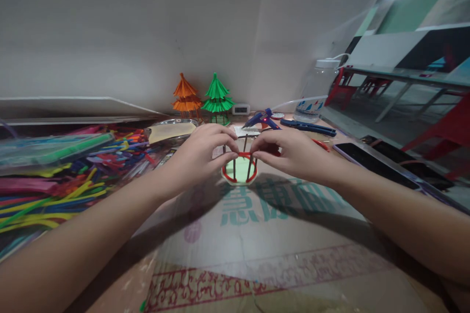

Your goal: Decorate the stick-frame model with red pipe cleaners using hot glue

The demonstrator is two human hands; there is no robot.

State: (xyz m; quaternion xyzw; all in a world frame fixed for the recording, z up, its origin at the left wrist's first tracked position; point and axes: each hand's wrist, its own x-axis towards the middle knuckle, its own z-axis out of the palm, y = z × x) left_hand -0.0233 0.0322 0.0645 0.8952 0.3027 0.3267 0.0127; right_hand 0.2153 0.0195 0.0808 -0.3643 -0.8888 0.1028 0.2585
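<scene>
A small model frame stands in front of me on the cardboard, with a pale green base [241, 171] edged by a red fuzzy strip [225, 172]. Several thin brown posts [246, 143] rise from this base. At the frame's left side, the thumb and index finger of my left hand [205, 149] come together around the top of a post. My right hand [290, 151] pinches a post [250, 168] on the right side between thumb and fingertips. Both hands hide parts of the posts. Just behind lies a blue glue gun [262, 118] with a red light on.
An orange [185, 95] and a green [217, 98] tiered model stand by the wall. Colourful pipe cleaners [55, 200] and a plastic case [55, 151] crowd the left. On the right are a water bottle [316, 90], a blue-handled tool [308, 127] and a phone [374, 165].
</scene>
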